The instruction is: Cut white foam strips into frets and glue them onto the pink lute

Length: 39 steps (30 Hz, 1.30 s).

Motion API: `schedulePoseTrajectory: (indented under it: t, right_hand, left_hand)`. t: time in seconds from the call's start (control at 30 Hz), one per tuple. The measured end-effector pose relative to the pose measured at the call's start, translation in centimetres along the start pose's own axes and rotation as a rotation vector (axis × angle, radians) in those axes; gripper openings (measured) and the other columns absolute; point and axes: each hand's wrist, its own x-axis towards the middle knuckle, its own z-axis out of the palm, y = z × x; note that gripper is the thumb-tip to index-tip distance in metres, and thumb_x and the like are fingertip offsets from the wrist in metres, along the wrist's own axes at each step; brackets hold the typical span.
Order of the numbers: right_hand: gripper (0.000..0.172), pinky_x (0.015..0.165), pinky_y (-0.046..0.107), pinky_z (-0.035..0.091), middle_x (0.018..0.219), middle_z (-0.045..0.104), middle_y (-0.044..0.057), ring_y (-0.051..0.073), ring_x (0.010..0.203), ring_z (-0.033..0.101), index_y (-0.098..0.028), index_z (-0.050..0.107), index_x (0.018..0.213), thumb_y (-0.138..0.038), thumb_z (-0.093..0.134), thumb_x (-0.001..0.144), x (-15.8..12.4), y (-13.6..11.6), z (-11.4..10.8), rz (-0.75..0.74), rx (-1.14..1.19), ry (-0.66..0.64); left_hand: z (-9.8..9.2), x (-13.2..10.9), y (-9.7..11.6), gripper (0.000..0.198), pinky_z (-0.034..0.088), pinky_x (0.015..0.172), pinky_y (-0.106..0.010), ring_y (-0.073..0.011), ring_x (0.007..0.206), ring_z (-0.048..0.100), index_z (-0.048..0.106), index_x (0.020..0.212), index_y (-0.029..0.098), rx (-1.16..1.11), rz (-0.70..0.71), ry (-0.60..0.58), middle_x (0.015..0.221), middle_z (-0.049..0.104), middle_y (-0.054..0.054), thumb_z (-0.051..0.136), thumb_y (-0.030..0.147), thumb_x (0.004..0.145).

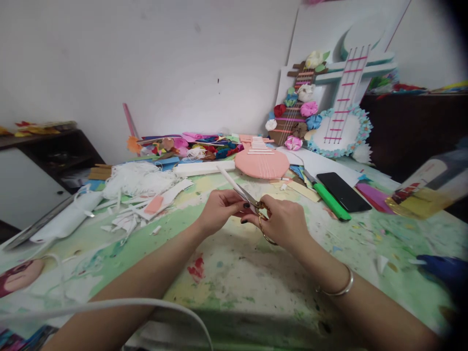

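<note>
Near the middle of the view, my left hand (pixel 222 209) is closed on a narrow white strip (pixel 227 178) that points up and to the left. My right hand (pixel 285 219) holds gold-handled scissors (pixel 268 235), with its fingers at the handle loops. The scissors' blades lie along the strip, close to my left fingertips. Beyond both hands, a pink instrument-shaped piece (pixel 262 163) with white bars and strings lies on the paint-stained table (pixel 219 287).
White scraps (pixel 126 219) and tangled white string (pixel 141 178) lie left. A green cutter (pixel 331 201), black phone (pixel 343 191) and bottle (pixel 431 180) are right. Two decorated instrument models (pixel 292 122) lean behind. A white cable (pixel 146 302) crosses the lower left.
</note>
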Motion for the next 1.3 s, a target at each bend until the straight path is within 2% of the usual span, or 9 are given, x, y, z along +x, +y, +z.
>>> schedulePoseTrajectory:
  t: [0.43, 0.63, 0.73, 0.83, 1.0, 1.3]
  right_hand:
    - [0.060, 0.048, 0.025, 0.018, 0.047, 0.062, 0.003, 0.015, 0.046, 0.058, -0.017, 0.060, 0.065, -0.074, 0.043, 0.074, -0.21, 0.04, 0.36, -0.045, -0.039, 0.148]
    - [0.061, 0.047, 0.025, 0.018, 0.048, 0.062, 0.003, 0.015, 0.045, 0.058, -0.017, 0.060, 0.065, -0.074, 0.042, 0.074, -0.12, -0.10, 0.24, -0.030, -0.016, 0.147]
    - [0.060, 0.047, 0.025, 0.018, 0.048, 0.063, 0.003, 0.015, 0.045, 0.058, -0.017, 0.060, 0.065, -0.074, 0.042, 0.074, -0.13, -0.06, 0.26, -0.026, 0.001, 0.137]
    - [0.059, 0.048, 0.025, 0.018, 0.049, 0.063, 0.003, 0.015, 0.047, 0.059, -0.017, 0.059, 0.066, -0.073, 0.043, 0.075, -0.18, 0.01, 0.32, -0.034, 0.023, 0.107]
    - [0.060, 0.048, 0.025, 0.017, 0.050, 0.063, 0.003, 0.015, 0.047, 0.059, -0.017, 0.059, 0.068, -0.074, 0.040, 0.075, -0.24, -0.05, 0.28, -0.038, 0.014, 0.058]
    - [0.060, 0.049, 0.025, 0.018, 0.051, 0.063, 0.003, 0.016, 0.049, 0.059, -0.017, 0.059, 0.069, -0.074, 0.042, 0.074, -0.19, -0.24, 0.17, -0.031, 0.023, 0.044]
  left_hand:
    - [0.02, -0.14, -0.05, 0.022, 0.058, 0.063, -0.031, -0.0211, 0.067, 0.069, 0.070, 0.077, 0.012, -0.026, 0.028, -0.013, 0.071, 0.072, -0.008, 0.075, 0.031, 0.066]
    - [-0.10, -0.11, -0.06, 0.026, 0.058, 0.064, -0.033, -0.0223, 0.067, 0.069, 0.069, 0.078, 0.011, -0.012, 0.045, 0.004, 0.073, 0.072, -0.009, 0.075, 0.034, 0.065]
    - [-0.37, -0.03, 0.15, 0.028, 0.059, 0.065, -0.033, -0.0221, 0.068, 0.069, 0.069, 0.082, 0.012, -0.021, 0.076, 0.077, 0.076, 0.073, -0.009, 0.076, 0.032, 0.064]
    - [-0.67, 0.09, 0.28, 0.023, 0.059, 0.064, -0.032, -0.0207, 0.066, 0.069, 0.069, 0.077, 0.013, -0.017, 0.081, 0.131, 0.075, 0.073, -0.008, 0.077, 0.029, 0.063]
    - [-0.83, 0.24, 0.29, 0.022, 0.059, 0.065, -0.033, -0.0218, 0.065, 0.069, 0.070, 0.077, 0.012, -0.015, 0.050, 0.135, 0.075, 0.073, -0.008, 0.076, 0.028, 0.063]
    - [-0.55, 0.19, 0.31, 0.017, 0.059, 0.065, -0.034, -0.0215, 0.066, 0.069, 0.072, 0.075, 0.013, -0.021, 0.035, 0.117, 0.078, 0.073, -0.008, 0.075, 0.023, 0.062]
